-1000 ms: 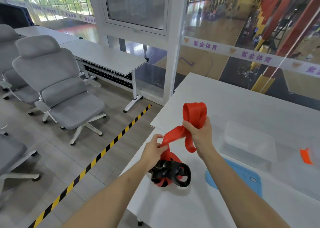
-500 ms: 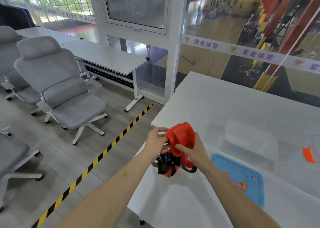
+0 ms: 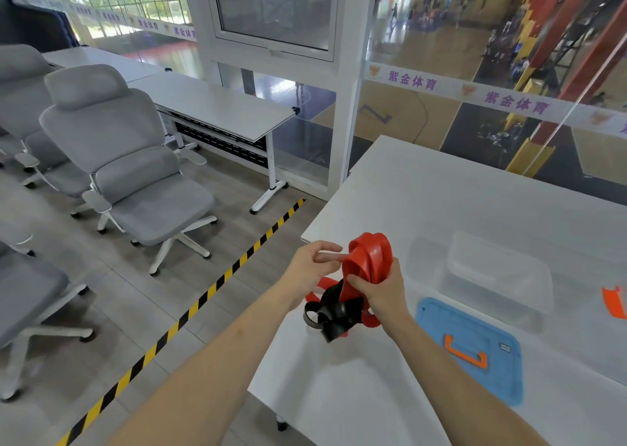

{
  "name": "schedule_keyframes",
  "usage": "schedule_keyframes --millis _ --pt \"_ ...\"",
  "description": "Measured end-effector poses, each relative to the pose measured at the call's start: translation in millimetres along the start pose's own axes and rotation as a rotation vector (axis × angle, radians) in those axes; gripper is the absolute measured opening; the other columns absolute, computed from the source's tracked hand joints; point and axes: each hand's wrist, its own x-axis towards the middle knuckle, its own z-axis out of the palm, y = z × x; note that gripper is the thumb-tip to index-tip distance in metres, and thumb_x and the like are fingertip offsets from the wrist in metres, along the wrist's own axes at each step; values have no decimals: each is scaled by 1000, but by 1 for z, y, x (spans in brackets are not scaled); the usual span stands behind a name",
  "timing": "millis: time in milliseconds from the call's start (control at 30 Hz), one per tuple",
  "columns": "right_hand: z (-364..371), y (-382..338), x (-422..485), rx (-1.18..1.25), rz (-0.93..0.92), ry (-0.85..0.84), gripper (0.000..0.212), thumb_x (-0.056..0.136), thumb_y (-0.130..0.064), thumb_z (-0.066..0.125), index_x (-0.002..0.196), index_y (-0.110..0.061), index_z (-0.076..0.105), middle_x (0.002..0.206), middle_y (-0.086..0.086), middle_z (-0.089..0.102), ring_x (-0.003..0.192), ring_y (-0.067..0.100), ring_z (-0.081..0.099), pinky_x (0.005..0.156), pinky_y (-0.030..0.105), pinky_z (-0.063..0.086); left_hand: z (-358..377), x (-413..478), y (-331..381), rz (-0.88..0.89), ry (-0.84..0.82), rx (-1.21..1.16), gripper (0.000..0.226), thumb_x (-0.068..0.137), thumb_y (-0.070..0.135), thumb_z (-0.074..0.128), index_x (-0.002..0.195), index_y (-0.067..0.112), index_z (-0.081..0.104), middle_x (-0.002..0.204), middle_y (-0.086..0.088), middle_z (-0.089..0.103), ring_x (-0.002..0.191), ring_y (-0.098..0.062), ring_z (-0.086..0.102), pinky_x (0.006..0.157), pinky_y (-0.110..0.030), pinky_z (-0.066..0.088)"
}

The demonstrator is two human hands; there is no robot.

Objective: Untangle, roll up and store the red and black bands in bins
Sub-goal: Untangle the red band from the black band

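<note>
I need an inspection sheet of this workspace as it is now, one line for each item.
Surface: white table, mostly bare.
Job's things: red band partly rolled, tangled below with black band; clear bin open and empty.
Clutter: blue lid with an orange handle lies flat beside the bin.
Grippers: right hand grips the red band; left hand with fingers loose at its edge.
Cables: nothing seen.
Surroundings: grey chairs, striped floor tape, glass wall over a sports hall.

Office overlooking a sports hall; grey swivel chairs (image 3: 129,170); white desks (image 3: 217,106).
</note>
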Motion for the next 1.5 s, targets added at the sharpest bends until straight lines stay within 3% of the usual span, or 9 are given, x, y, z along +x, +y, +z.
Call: schedule_keyframes --millis 200,400,600,800,900,1133,1233,1367,1500 --pt "1 4 3 201 93 99 59 82 -16 87 130 -19 53 119 9 68 102 27 70 73 32 57 -2 -18 -71 -70 -63 313 30 103 22 61 133 24 65 125 1 70 111 -19 68 94 -32 55" --pt "2 -6 15 487 168 115 79 63 -22 94 134 -15 60 124 17 73 111 39 75 85 50 66 15 -30 -114 -94 -59 622 84 95 26 73 162 39 24 146 -3 44 134 -26 51 111 -31 42" --pt "-1 -17 19 606 181 71 62 76 -10 87 132 -6 62 119 20 75 101 34 77 80 43 63 18 -29 -123 5 97 782 52 97 18 65 145 28 47 134 -10 49 98 -23 61 91 -33 55" --pt "-9 -47 24 620 124 35 41 90 -3 77 129 -7 66 112 15 76 98 30 76 82 45 63 -1 -40 -141 -126 186 587 24 96 31 58 119 25 60 101 0 56 78 -20 57 75 -32 46" --pt "-7 -51 22 600 112 46 46 89 -5 79 133 -11 65 121 16 76 105 32 76 86 47 63 -7 -45 -139 -256 271 357 41 90 55 58 98 15 61 70 -1 55 64 -20 51 66 -37 37" --pt "-11 -68 23 645 88 84 37 90 -5 78 124 -14 67 111 10 77 99 28 77 82 45 63 -18 -44 -152 -316 297 160 36 82 51 66 101 20 61 83 0 65 83 -21 65 96 -45 56" --pt "-19 -74 29 678 92 126 45 89 -7 80 130 -14 65 115 11 76 100 29 76 79 43 62 -21 -44 -152 -345 299 73 29 86 51 61 101 26 61 93 -3 70 95 -24 67 89 -41 50" --pt "-30 -79 31 697 60 145 48 90 -8 79 135 -14 64 114 9 76 98 26 76 82 44 62 -20 -47 -143 -384 316 139 26 95 44 55 98 18 60 89 -9 66 79 -23 61 70 -37 41" --pt "-25 -69 30 553 45 97 37 88 -4 79 123 -11 70 99 8 76 85 24 75 71 41 63 -12 -46 -138 -326 227 241 34 87 44 66 97 12 58 85 -4 59 75 -20 56 73 -37 39"
